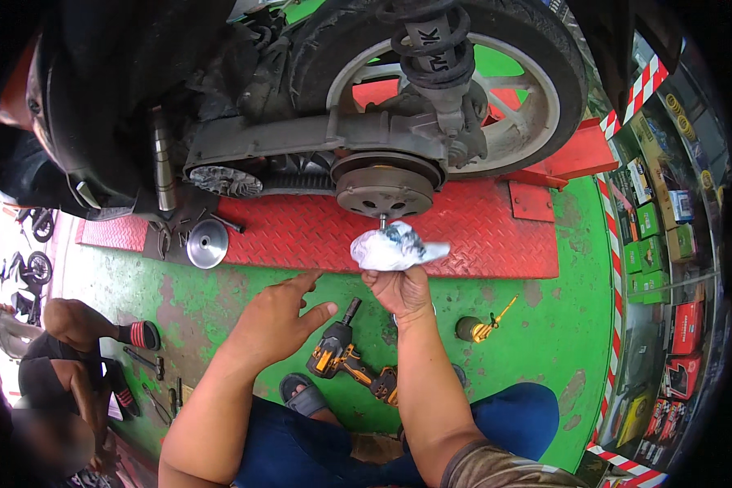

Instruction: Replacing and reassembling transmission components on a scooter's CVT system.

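My right hand (403, 291) grips a white rag (382, 250) with dark stains, its fingers mostly hidden beneath the cloth. Just beyond the rag, the shaft end (383, 221) sticks out from the round clutch bell (386, 193) of a scooter; whether cloth and shaft touch, I cannot tell. My left hand (275, 322) hovers empty to the left, thumb and forefinger apart. On the scooter's uncovered drive side, a belt (299, 184) runs from the clutch to a finned pulley (224, 180). Below my hands, a black and orange impact wrench (342, 358) lies on the green floor.
A red ridged platform (480, 236) sits under the scooter, bearing a loose metal pulley disc (207, 243) and small tools. At right stand a can with a yellow-handled brush (481, 328) and shelves of boxes (647, 252). Another person (65, 358) crouches at left near scattered tools.
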